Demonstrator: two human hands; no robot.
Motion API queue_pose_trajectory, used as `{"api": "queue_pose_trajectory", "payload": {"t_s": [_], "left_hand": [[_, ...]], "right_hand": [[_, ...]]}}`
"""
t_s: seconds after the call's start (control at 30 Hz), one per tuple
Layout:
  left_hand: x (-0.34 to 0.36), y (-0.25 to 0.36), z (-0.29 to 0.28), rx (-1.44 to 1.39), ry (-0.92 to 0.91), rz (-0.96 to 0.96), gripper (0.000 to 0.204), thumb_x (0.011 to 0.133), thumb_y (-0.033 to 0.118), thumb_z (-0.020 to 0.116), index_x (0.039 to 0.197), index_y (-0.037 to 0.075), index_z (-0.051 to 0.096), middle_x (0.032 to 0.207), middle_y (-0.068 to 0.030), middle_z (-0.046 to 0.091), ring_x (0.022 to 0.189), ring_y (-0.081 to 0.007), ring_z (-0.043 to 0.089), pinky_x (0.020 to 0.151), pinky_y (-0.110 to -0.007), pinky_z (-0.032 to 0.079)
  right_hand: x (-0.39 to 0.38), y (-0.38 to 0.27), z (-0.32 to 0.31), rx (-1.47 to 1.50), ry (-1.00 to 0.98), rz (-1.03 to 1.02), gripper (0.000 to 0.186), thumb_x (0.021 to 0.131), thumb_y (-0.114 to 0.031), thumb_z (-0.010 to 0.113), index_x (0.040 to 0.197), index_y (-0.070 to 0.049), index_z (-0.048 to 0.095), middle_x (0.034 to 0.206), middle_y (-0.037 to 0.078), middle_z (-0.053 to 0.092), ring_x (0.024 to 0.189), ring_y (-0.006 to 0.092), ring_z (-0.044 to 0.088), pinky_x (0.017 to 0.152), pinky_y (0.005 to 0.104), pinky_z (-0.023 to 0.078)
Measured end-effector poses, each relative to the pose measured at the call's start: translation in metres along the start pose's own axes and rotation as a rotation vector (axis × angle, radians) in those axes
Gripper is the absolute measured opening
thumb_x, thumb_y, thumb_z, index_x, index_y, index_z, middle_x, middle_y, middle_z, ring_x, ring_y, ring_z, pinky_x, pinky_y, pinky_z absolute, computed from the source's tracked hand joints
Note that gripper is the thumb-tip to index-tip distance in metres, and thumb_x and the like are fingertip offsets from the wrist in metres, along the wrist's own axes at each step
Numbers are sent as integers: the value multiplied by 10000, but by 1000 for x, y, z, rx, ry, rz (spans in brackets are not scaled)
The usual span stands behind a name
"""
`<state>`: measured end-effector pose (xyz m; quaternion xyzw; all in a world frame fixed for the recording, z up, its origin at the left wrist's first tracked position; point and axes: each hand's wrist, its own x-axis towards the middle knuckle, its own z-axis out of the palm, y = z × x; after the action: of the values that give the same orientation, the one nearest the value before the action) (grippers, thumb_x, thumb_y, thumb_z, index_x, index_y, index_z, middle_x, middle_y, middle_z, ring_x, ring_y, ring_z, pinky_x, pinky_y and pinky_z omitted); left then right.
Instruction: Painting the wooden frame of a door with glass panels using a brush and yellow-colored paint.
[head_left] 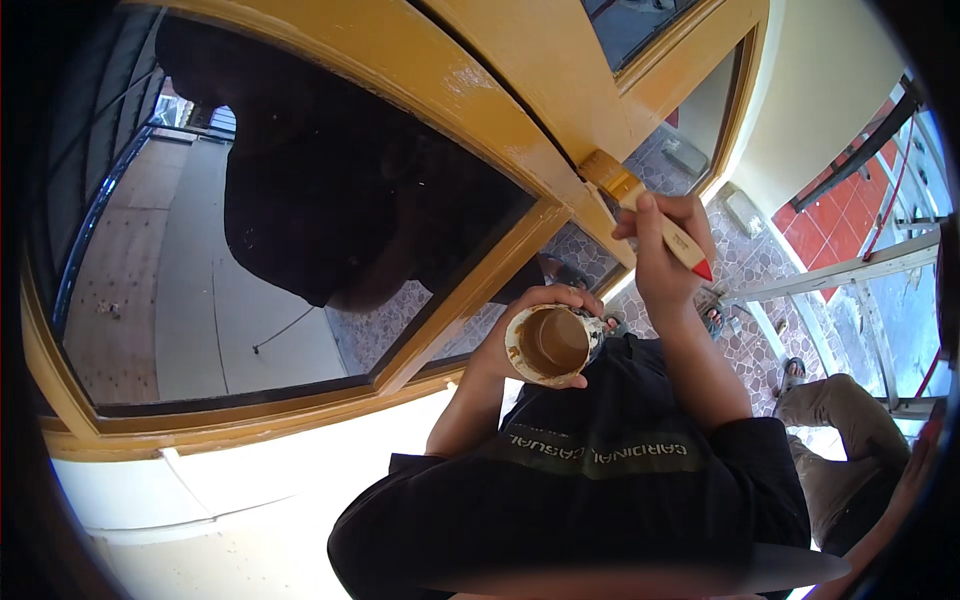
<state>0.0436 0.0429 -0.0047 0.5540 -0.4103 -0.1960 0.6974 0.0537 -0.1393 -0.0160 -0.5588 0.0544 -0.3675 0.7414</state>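
My right hand (665, 250) is closed on the wooden handle of a wide paintbrush (682, 242) with a red tip. Its bristles touch the yellow-brown wooden frame (515, 130) of a glazed window or door, beside a dark gap between two members. My left hand (490, 350), below and left of the brush, grips a small paint-smeared cup (552, 342) of brown paint near my dark shirt. Dark glass panes (290, 170) fill the frame and reflect a dark figure, a pale wall and paving.
Another person's bent leg (830, 410) and arm show at lower right. A metal ladder (830, 270) stands at the right, near red floor tiles (820, 230). Patterned paving (745, 325) lies below, with sandalled feet on it. A pale wall (790, 110) runs beside the frame.
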Motion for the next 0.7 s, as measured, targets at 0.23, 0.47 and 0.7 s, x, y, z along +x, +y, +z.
{"api": "queue_pose_trajectory", "payload": {"t_s": [0.23,0.47,0.7], "left_hand": [[-4,2,2,40,35,24,842,569,56,919,1273,90,460,1205,-127,556,1146,-230,542,934,-364,468],[-4,-1,4,61,72,55,848,565,59,920,1278,92,463,1209,-127,564,1133,-225,549,944,-361,450],[-8,-2,4,35,82,68,847,563,49,915,1279,92,465,1212,-111,566,1160,-233,544,963,-369,450]], "right_hand": [[51,-52,38,129,-48,-101,142,935,-82,606,894,23,518,730,153,651,606,178,655,567,278,560],[57,-65,40,323,-5,-272,134,942,-63,582,901,28,493,715,171,643,586,209,653,543,297,563],[20,-2,4,-46,-132,-224,124,945,-51,570,886,18,485,690,160,636,554,177,630,539,278,546]]}}
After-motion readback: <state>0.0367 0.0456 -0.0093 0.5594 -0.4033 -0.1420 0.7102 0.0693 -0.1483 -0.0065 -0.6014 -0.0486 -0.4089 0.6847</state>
